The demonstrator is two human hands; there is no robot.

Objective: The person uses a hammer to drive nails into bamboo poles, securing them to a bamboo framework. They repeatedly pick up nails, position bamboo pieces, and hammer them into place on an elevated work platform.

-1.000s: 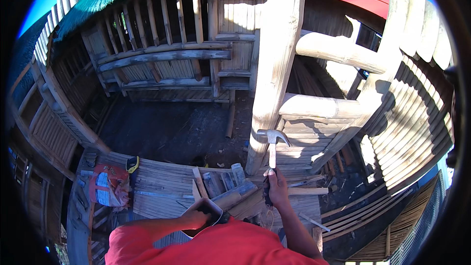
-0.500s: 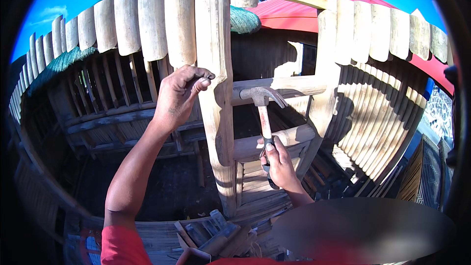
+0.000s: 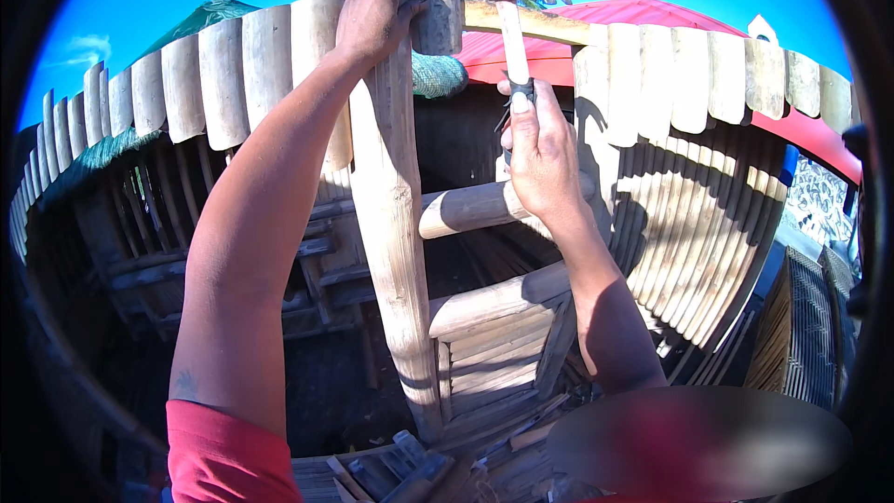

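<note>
Hammer [image 3: 514, 42] stands near-upright, gripped in my right hand [image 3: 542, 154], its head right of the bamboo piece [image 3: 436, 14]; my nearer left hand [image 3: 377, 19], half-curled, is at the piece's left edge, hold unclear.

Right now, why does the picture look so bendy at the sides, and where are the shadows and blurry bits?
In the head view, the fisheye lens bends the row of pale slats down toward the dark rim; in the head view, sunlight brightens the hammer handle and dark shadows cross the slatted wall; also in the head view, a blurry oval patch covers the lower right.
</note>
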